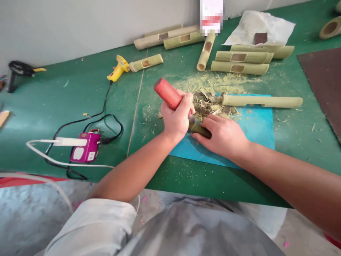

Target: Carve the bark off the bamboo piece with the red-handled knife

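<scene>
Left hand (176, 119) fisted around a red-handled tool (167, 93), handle angled up and left, working end hidden. Right hand (222, 137) pressed flat-fingered on a short dark bamboo piece (199, 130), pinning it to the blue mat (255, 124) on the green table (80, 103). Chip pile (210, 105) just behind the hands; a long bamboo tube (262, 101) beside it. Glue gun (118, 68) and purple socket (85, 151) well left.

The one camera is sitting on my head, looking forward and steeply down across my lap onto the green table (80, 99), taking in my hands close up and reaching the grey wall (66, 25) behind.
</scene>
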Motion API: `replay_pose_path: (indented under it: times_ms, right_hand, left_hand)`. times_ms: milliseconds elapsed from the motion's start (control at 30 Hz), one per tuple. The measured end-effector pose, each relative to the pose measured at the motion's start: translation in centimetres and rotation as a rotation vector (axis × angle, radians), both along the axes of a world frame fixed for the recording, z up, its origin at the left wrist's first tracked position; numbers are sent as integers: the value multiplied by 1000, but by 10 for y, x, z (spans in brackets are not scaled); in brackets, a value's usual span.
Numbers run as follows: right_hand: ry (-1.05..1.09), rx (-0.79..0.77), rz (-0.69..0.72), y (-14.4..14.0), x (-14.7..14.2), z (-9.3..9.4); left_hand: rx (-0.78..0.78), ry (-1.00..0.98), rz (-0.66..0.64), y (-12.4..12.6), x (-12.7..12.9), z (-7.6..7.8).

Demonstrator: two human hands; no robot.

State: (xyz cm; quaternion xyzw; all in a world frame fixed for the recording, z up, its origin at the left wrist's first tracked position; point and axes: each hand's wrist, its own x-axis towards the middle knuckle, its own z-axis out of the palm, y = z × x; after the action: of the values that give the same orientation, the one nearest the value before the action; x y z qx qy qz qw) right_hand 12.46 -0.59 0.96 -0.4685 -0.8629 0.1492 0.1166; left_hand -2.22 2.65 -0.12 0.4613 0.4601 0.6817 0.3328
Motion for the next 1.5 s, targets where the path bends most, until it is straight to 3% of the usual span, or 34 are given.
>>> replay_pose_path:
  times_ms: [267,600,700,900,1067,1267,1500]
  right_hand:
    - [53,89,38,-6,7,-2]
    - [29,169,100,-7,9,-7]
    - [55,137,124,-7,9,-9]
    - [100,139,133,-6,9,-7]
    - [96,114,99,-5,10,-6]
    - [77,113,91,-6,8,-4]
    - [75,118,95,-5,8,-4]
  left_hand:
    - [45,166,-66,-5,-2,1]
    - [258,421,-172,-7,-6,-4]
    - [233,376,-194,-7,-4,0]
    - [-1,163,-227,-8,-3,5]
    - [60,86,-104,-2,-1,-1]
    - [17,159,-128,-5,-1,0]
    - [127,226,-155,-5,-5,-6]
